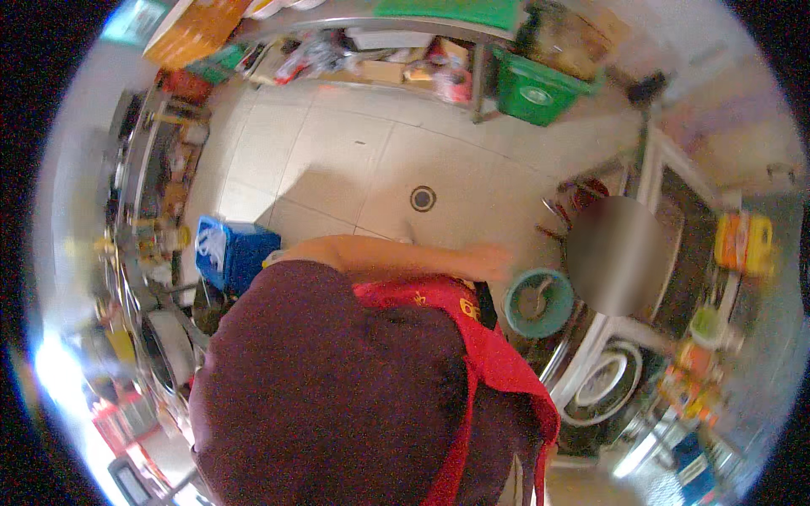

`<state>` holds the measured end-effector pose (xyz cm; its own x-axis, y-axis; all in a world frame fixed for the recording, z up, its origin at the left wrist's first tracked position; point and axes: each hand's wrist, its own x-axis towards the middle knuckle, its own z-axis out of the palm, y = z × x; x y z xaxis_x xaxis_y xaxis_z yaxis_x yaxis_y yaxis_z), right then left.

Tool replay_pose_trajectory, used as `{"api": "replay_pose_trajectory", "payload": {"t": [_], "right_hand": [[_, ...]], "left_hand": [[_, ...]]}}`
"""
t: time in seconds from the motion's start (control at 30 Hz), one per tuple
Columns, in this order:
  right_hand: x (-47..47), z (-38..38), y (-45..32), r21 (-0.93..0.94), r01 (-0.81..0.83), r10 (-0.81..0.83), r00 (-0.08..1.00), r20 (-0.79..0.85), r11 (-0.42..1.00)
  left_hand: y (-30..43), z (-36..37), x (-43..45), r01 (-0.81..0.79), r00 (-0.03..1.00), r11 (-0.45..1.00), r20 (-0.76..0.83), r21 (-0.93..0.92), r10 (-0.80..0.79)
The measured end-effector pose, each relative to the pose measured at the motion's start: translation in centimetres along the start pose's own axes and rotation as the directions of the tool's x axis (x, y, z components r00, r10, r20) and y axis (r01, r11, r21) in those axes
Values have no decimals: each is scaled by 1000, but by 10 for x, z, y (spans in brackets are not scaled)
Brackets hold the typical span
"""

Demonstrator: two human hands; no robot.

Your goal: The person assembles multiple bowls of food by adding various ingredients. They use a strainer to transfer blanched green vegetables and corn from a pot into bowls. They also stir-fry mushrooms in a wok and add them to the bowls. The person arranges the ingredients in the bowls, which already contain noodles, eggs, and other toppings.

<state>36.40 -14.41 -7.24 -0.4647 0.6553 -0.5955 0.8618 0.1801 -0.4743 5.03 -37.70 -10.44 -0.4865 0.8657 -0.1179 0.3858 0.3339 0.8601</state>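
My left forearm reaches from the maroon sleeve towards the right, across the top of the red apron (506, 360). At its end my left hand (492, 260) is motion-blurred; its fingers and anything in them cannot be made out. Just right of and below that hand is a round turquoise bucket (539, 303), with a pale curved thing inside it. My right hand is out of view.
Tiled floor with a round drain (423, 198) lies ahead. A blue bin (250, 253) stands left; a green crate (538, 95) sits by the metal table (304, 26). At right, a blurred oval covers part of a counter, near a white ring-shaped thing (601, 382).
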Motion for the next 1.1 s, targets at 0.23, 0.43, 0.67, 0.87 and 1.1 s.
{"api": "replay_pose_trajectory", "payload": {"t": [0.23, 0.43, 0.67, 0.87, 1.1], "right_hand": [[27, 98, -196, -218, 400, -348, 906, 241, 890], [19, 159, -361, -320, 585, -549, 810, 205, 745], [16, 234, -517, -361, 683, -657, 723, 212, 635], [10, 383, -617, -282, 861, -638, 504, 583, 422], [-50, 594, -777, 94, 988, -604, -152, 782, -126]], "left_hand": [[-111, -70, -220, 669, 729, 571, 270, -475, -629], [-132, -99, -332, 586, 644, 398, 108, -706, -757], [-168, -123, -359, 457, 500, 237, 26, -857, -866], [-235, -205, -366, 421, 316, 198, -62, -885, -947], [-272, -315, -417, 401, -105, 111, -166, -909, -981]]}}
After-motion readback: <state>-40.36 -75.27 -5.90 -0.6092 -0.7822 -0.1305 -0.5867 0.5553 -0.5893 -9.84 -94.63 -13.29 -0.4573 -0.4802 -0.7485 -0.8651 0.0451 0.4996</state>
